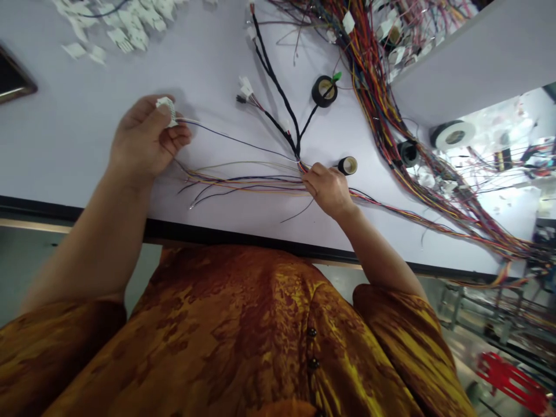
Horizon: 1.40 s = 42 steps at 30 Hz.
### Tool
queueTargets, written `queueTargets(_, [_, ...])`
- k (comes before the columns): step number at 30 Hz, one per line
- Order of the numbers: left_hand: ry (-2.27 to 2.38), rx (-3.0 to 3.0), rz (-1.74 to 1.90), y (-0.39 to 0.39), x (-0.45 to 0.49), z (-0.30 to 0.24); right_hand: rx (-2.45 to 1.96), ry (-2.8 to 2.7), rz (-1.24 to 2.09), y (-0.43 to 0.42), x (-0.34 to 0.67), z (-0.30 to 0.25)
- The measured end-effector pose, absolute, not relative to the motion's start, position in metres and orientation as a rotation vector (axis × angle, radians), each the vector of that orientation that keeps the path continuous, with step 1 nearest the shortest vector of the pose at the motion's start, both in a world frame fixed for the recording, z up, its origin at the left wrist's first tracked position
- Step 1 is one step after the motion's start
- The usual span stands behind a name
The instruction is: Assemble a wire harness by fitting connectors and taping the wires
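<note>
Head view: black-taped branches (275, 92) of wire harness wrapped, meeting at junction on white counter (65, 116); loose multicoloured thin wires (243, 184) unwrapped, fanned across counter. Left hand (145, 139) pinched white plastic multi-pin connector (167, 110); right hand (328, 190) clamped on wires at junction, hands well apart. Black tape roll (347, 165) lay just beside right fingers (319, 169).

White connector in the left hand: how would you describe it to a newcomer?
On the white workbench, a wire harness fans out before the person. Its thin wires lead left to the person's left hand, pinching a small white connector. Other white connectors sit on upper branches and in a pile, but only this one is held.
</note>
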<state>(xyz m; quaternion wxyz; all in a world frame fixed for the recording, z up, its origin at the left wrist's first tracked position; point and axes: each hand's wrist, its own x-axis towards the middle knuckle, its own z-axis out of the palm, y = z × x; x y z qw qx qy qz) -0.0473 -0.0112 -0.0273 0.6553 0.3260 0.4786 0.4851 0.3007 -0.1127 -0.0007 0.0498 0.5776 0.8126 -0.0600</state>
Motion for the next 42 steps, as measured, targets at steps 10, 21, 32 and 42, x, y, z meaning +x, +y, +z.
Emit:
queueTargets(10, [1.052, 0.740, 1.114, -0.012, -0.046, -0.026, 1.718, 2.622, -0.409, -0.120, 0.323, 0.003])
queueTargets(21, [1.106, 0.740, 1.054, -0.007, -0.046, -0.022, 1.693, 2.617, -0.276, -0.113, 0.278, -0.010])
queueTargets(32, [1.099, 0.889, 1.006, 0.019, -0.049, -0.030, 1.641, 2.801, -1.009, -0.090, 0.212, 0.033])
queueTargets(42, [0.925, 0.552, 1.049, 0.020, -0.042, -0.017, 1.922, 2.512, -2.243, 0.008, 0.151, 0.041])
